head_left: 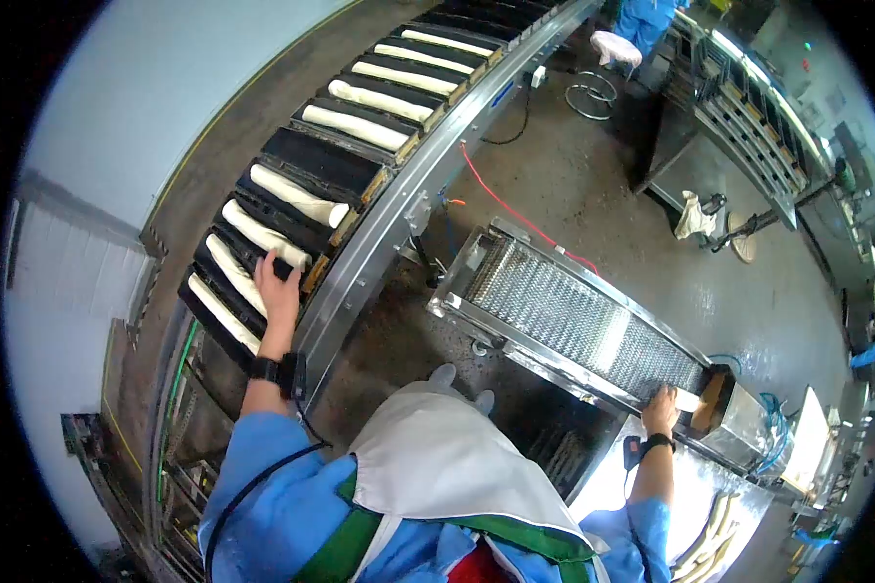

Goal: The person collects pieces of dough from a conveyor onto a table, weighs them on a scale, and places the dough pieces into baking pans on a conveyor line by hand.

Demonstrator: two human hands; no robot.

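Observation:
My left hand (278, 284) is over the curved conveyor, its fingers spread at the near end of a white dough strip (261, 233). That strip lies in a black tray, and a dark part of the tray shows between thumb and fingers. Beside it are two more dough strips (233, 272) (222, 313). My right hand (661, 412) rests with curled fingers at the far right end of a metal mesh belt (554, 303). A short white piece (688, 400) is right next to its fingers; whether they grip it is hidden.
More black trays, most with dough strips (403, 75), run up the curved conveyor (384, 219); one tray (323, 160) holds none. Long pale strips (710, 544) lie on a metal table at lower right. A red hose (515, 209) crosses the floor. Another person (647, 21) is at the top.

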